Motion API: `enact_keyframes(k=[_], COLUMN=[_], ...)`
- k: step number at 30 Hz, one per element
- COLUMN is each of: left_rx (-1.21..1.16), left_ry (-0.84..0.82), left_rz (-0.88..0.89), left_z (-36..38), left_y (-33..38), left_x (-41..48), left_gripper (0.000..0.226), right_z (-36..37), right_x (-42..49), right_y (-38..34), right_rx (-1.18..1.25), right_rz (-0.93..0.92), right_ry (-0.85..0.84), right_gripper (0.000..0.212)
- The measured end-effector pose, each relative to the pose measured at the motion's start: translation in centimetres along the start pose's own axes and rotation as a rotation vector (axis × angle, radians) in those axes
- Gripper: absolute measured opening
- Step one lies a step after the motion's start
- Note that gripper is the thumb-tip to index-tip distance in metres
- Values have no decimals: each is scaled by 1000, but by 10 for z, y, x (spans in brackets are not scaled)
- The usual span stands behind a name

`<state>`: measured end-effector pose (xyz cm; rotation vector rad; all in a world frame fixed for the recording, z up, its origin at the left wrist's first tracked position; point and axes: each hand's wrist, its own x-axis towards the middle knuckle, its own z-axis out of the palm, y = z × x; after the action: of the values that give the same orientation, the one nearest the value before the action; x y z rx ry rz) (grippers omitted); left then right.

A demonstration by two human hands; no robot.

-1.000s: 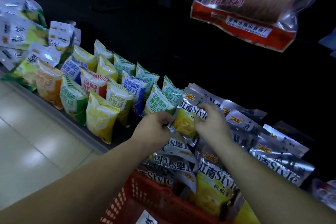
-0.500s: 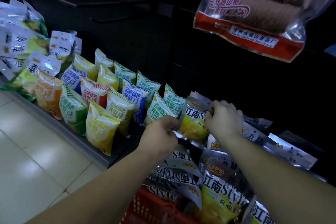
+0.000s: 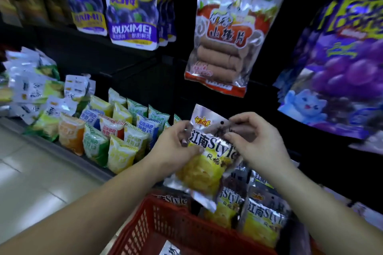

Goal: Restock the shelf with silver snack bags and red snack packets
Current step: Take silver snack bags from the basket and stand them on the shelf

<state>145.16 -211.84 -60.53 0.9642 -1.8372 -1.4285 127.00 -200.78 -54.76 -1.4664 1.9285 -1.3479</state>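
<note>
Both grips have lifted one silver snack bag [image 3: 207, 163] up from the pile, and it now hangs in the air above the red basket [image 3: 165, 225]. Below the grips, more silver bags [image 3: 263, 219] stand in that basket, each printed "江南Style".

The left grip [image 3: 176, 147] pinches the bag's left edge, with the thumb on the front. The right grip [image 3: 255, 143] pinches the top right corner with curled fingers. The bag stands nearly upright, its long way running up and down. It reads "江南Style" in big letters, with yellow snacks pictured under that.

Its small round hang hole [image 3: 222, 122] sits at the top, between the two grips and closest to the right one. So I think the right grip will guide it onto a hook, but I cannot see a hook.

Left of the grips, small bright packets [image 3: 116, 130] line the shelf [image 3: 95, 168]. Above and behind the grips hangs a red snack packet [image 3: 223, 43] marked "山楂片". Farther up and left, purple bags [image 3: 132, 6] say "OUXIMEI".
</note>
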Motion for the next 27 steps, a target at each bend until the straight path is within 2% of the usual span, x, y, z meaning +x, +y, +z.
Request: enact_keyframes(k=[3,6,11,13,17,19,22,25,27], left_rx=[-71,-165,-169,-166,32,38,67,35,9], left_ry=[28,91,177,181,132,130,163,203,186], left_rz=[-19,-11,100,137,186,159,172,165,152], left_z=[6,21,46,53,61,62,62,59,55], left_y=[32,62,77,72,63,62,64,64,62], left_x=[-43,-88,-145,-159,-158,-153,-147,-143,-140], left_gripper=[50,52,87,80,43,40,41,41,42], right_z=[-20,-23,-25,-28,-35,-37,-33,-26,-22], right_x=[-46,-94,-136,-142,-143,-143,-141,-140,-137], right_y=[-21,-27,-19,-18,-11,-7,2,6,9], right_rx=[137,259,172,122,91,115,274,390,399], right_rz=[4,50,56,49,73,72,100,135,139], right_ry=[106,56,110,94,54,61,90,-42,-68], right_gripper=[48,62,56,50,38,42,54,63,64])
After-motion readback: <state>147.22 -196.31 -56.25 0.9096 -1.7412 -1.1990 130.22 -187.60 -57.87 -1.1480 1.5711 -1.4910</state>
